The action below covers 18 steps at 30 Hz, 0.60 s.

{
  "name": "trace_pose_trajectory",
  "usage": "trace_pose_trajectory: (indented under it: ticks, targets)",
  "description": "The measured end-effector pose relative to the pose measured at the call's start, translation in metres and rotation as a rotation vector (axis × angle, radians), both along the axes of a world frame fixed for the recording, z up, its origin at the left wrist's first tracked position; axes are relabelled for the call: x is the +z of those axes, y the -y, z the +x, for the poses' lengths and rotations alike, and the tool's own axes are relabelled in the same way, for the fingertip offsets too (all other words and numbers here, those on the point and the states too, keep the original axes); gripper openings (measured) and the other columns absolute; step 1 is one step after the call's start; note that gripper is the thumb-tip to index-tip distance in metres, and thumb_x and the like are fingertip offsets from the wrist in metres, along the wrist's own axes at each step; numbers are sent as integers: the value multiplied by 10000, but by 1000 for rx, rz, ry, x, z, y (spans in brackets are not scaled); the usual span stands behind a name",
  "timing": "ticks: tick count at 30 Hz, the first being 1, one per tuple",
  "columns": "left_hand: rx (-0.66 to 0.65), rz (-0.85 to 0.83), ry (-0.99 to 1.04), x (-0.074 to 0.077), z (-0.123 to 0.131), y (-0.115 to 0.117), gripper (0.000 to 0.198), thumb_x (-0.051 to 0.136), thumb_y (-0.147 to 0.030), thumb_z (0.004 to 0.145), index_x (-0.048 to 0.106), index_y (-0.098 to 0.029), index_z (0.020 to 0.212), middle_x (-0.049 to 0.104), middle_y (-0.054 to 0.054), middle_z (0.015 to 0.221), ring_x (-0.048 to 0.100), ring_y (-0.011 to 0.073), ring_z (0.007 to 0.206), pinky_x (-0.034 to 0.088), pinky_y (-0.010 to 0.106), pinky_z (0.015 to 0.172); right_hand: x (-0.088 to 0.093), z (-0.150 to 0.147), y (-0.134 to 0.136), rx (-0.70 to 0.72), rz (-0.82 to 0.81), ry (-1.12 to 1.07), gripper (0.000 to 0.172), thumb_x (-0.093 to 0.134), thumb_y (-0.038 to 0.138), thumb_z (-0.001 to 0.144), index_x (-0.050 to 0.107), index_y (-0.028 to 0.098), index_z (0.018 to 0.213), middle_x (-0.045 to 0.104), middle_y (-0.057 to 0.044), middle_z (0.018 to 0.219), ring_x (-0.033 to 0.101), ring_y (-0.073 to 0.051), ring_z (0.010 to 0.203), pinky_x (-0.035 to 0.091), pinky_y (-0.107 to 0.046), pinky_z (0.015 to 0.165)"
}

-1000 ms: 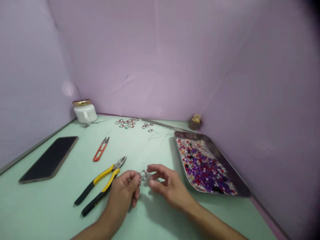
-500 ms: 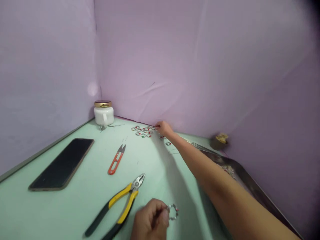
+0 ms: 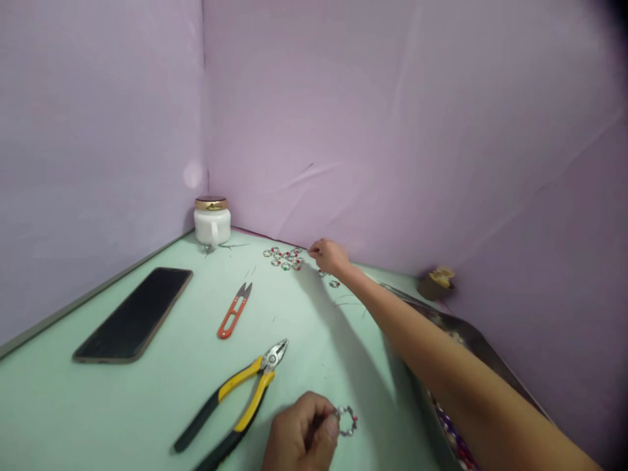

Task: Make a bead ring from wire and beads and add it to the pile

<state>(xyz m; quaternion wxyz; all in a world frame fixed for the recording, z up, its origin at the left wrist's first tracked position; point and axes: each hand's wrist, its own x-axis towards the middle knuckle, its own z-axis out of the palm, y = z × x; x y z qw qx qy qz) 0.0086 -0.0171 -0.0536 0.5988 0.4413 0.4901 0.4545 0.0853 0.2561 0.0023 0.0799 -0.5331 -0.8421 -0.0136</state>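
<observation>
My left hand [image 3: 307,432] is low in the middle of the view, thumb and finger pinched on a small beaded ring [image 3: 354,418] of white, silvery and red beads. Stretched out to the far side of the table, my right hand [image 3: 328,254] has its fingers pressed together near the wall; whatever is between them is too small to make out. Just left of those fingers lies a cluster of beaded rings [image 3: 286,264] with red and green beads. One more beaded ring [image 3: 334,284] rests below the right wrist.
Combination pliers [image 3: 258,392] lie left of my left hand, with orange thread snips [image 3: 232,315] beyond. A phone [image 3: 140,314] is at the left, a white lidded jar [image 3: 212,226] in the corner. A metal tray [image 3: 483,347] sits under my right forearm, a small brown pot [image 3: 436,286] behind.
The whole view has shifted slightly, so things appear a little farther right. My left hand still holds the beaded ring, and my right hand stays by the far cluster.
</observation>
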Motion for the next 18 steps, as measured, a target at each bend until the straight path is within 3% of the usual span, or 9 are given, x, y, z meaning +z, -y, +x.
trace_pose_trajectory:
  ticks: [5,9,13,15,18]
  targets:
    - [8,-27,42,5,1,3,194,464,-355,725,442,-191,622,278,-99,384,236,69,329,147,213,350,1,-13,34,156,-106,-25,151,552,253,717,671,266,810,665,20,898,576,-154,829,374,-196,632]
    - [31,-10,58,10,-1,2,201,471,-349,726,434,-190,609,295,-108,334,224,58,301,156,192,328,-3,-24,42,146,-121,-105,160,563,210,692,677,263,791,673,0,882,572,-188,860,376,-233,670]
    - [34,-91,94,15,-5,-1,239,467,-401,728,449,-185,627,361,-96,332,233,52,266,178,179,291,12,-13,57,83,-152,-244,196,539,153,698,674,251,801,670,-18,901,569,-201,874,389,-256,687]
    - [54,-100,135,17,-7,-3,252,474,-405,726,454,-179,614,387,-84,342,265,57,276,214,176,292,22,0,80,45,-187,-329,224,480,154,739,659,221,855,668,-33,898,584,-182,823,409,-254,659]
    - [101,-85,202,19,-9,-4,225,488,-357,738,467,-167,619,431,-67,384,332,66,317,271,174,313,29,24,135,-6,-296,-507,267,387,168,791,616,156,928,665,-53,864,600,-136,708,442,-228,583]
